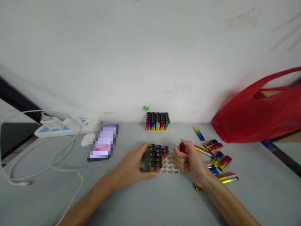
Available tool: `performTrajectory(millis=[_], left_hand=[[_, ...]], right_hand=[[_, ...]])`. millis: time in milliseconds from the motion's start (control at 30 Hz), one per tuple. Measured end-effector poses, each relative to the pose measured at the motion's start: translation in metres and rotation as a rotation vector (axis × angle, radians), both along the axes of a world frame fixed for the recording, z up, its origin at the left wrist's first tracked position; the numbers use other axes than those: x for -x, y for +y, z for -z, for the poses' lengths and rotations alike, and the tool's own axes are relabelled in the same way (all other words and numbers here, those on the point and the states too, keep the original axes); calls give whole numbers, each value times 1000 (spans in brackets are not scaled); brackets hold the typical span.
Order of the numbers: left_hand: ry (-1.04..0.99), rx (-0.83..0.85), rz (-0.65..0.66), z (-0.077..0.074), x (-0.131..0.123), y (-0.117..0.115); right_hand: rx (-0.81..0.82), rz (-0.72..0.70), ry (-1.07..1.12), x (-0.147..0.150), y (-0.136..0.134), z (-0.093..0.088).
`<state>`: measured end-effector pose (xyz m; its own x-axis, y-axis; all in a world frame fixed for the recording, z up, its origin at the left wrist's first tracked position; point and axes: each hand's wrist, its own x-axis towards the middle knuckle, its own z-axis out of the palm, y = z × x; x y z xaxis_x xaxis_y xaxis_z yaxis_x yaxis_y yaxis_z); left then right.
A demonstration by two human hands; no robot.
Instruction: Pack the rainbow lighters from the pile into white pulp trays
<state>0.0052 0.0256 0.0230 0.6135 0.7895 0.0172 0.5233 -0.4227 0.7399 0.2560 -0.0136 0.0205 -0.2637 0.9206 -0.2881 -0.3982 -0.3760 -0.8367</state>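
My left hand (133, 163) is wrapped round the left end of a pale tray (169, 163) with round-edged pockets, its thumb at the near edge and its fingers at the far edge. Two columns of upright lighters (155, 157) with black tops fill the tray's left part, and a third column has a few at the back. Just right of the tray, my right hand (189, 160) grips a red lighter (182, 147), held upright with its black top showing. Beside and partly behind that hand, several loose metallic-coloured lighters (217, 159) lie scattered.
Against the wall stands a full block of coloured lighters (158, 121). A red bag (258, 113) rests at the right. To the left are a phone (103, 142), a white power strip (68, 127) and a looped white cable (50, 163).
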Motion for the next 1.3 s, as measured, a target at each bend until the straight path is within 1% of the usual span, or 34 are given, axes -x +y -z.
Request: performTrajectory(millis=[300,467,700,900,1067,1200,1300], left_hand=[[-37,8,-13,3,0,1],[-29,8,-12,4,0,0],[-20,-5,-10,3,-1,0],[-10,29,-6,3,0,-1],[8,-7,1,2,-1,-1],[8,9,-5,0,-1,-2],[10,12,-2,1,-1,0]], right_hand=[[-6,32,-29,11,-2,2],[-34,21,-12,7,0,-2],[-49,-3,-8,5,2,1],[-16,26,-78,8,2,1],[-28,40,-75,6,2,0],[-19,36,-65,5,2,-3],[-25,42,-55,5,0,-3]])
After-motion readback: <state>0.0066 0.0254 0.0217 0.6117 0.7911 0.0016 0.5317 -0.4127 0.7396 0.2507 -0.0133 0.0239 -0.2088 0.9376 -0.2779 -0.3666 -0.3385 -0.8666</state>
